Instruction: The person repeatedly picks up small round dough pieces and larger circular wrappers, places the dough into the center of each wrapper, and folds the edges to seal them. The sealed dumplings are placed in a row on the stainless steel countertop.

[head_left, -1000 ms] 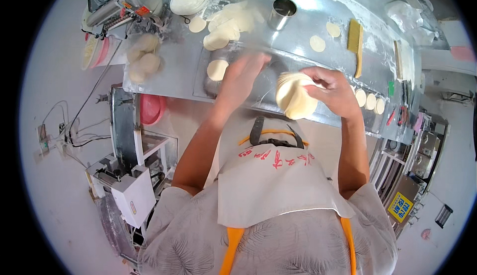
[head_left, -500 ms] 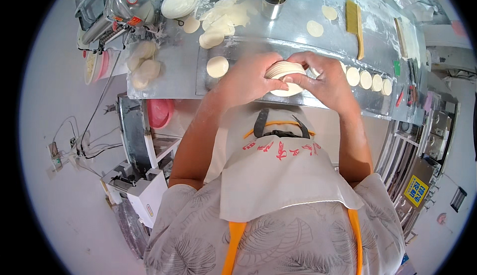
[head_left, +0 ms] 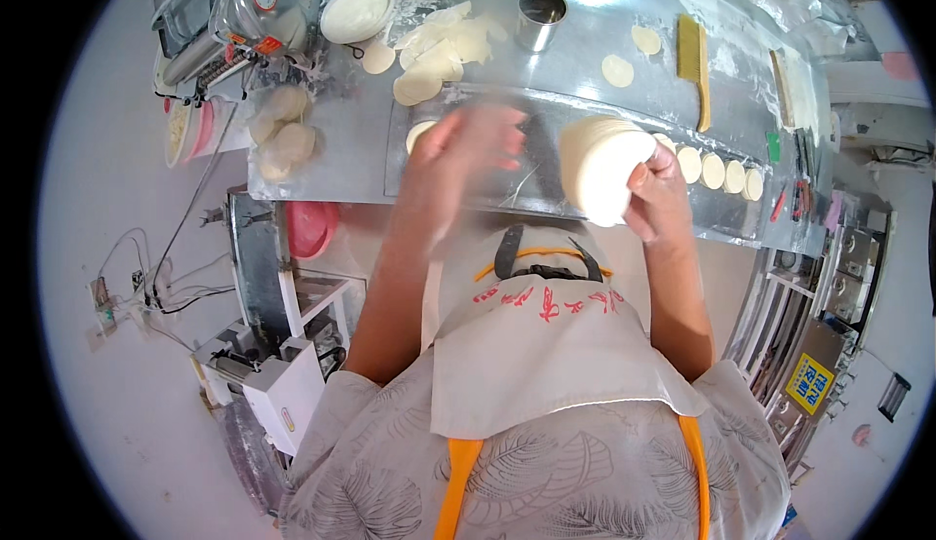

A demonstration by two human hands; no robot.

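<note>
My right hand (head_left: 657,194) grips a stack of pale round dough wrappers (head_left: 595,165), tilted up over the front part of the steel worktop. Motion-blurred, my left hand (head_left: 468,145) is to the left of the stack, apart from it, fingers spread and apparently empty. Just beyond it lies a single dough round (head_left: 417,135), partly hidden behind the hand. A row of small upright dough stacks (head_left: 712,172) stands to the right of my right hand along the worktop's front.
The steel worktop (head_left: 361,174) carries loose dough sheets (head_left: 439,48), a metal cylinder (head_left: 539,28), a white bowl (head_left: 356,14), a wooden brush (head_left: 694,57), clear containers (head_left: 258,14) and tools (head_left: 802,199). A pink basin (head_left: 310,228) and white machine (head_left: 283,394) sit below, left.
Half a second ago both hands held the stack together. My left hand has since moved away leftward, and my right hand has tilted the stack up and shifted it right.
</note>
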